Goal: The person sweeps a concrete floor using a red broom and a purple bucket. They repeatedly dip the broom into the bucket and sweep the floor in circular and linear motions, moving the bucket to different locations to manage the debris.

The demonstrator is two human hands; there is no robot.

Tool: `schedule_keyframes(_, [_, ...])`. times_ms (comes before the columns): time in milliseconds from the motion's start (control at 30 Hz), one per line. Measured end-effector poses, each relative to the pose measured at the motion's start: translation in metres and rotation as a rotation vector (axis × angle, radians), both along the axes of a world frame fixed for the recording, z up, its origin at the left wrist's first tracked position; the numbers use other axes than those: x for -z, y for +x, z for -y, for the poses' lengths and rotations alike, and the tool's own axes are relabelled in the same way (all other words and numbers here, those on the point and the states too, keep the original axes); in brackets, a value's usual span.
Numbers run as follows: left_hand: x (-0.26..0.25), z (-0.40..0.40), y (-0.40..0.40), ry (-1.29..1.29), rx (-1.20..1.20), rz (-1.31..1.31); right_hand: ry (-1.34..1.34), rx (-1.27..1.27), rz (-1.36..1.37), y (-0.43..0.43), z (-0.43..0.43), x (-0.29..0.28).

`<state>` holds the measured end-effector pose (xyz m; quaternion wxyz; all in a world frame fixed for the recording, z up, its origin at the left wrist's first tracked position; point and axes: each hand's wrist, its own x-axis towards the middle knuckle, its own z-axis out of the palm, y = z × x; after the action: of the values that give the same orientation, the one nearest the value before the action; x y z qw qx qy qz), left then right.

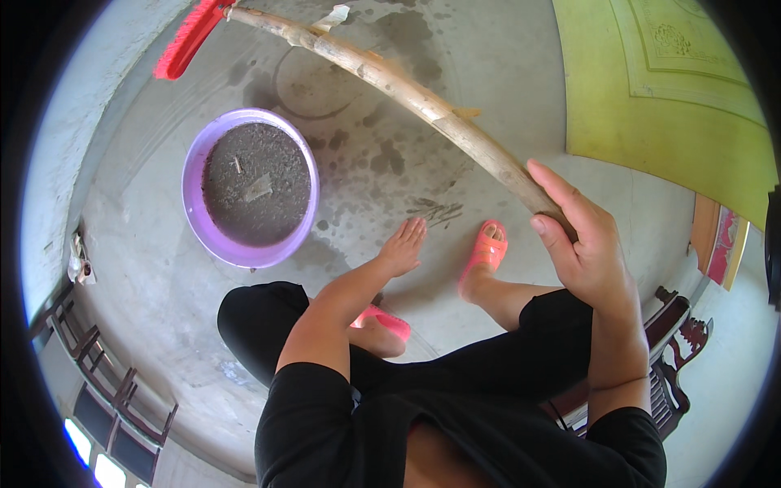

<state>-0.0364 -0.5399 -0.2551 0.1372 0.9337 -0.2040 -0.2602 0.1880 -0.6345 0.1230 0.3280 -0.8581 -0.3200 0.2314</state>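
Observation:
My right hand grips the near end of a rough wooden pole, its thumb and index finger along the wood. The pole slants up to the far left, where it meets a red brush head with pink-red bristles. My left hand is stretched out flat, holding nothing, above or near the wet finger-like streaks on the concrete floor. Whether it touches the floor I cannot tell. Left of it stands a purple basin of murky grey water, with small debris and a pale scrap in it.
Dark wet spots mark the floor around the basin. My feet wear pink-orange slippers. A yellow-green panel stands at far right, a carved dark wooden chair behind me at right. Dark wooden furniture lines the left wall.

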Motion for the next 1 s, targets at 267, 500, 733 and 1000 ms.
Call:
schedule_keyframes(267, [0.000,0.029,-0.010,-0.117,-0.228,-0.080,-0.016,-0.021,-0.030,-0.007,0.002,-0.002])
schedule_keyframes(500, [-0.004,0.053,-0.004,-0.090,-0.037,0.014,-0.065,-0.036,-0.025,-0.009,0.005,-0.005])
schedule_keyframes(733, [0.005,0.050,0.016,0.047,0.128,0.033,-0.086,-0.035,-0.016,-0.008,0.010,-0.006])
schedule_keyframes(1000, [0.018,0.005,-0.019,0.087,0.158,0.088,-0.074,-0.040,-0.014,-0.005,0.011,-0.008])
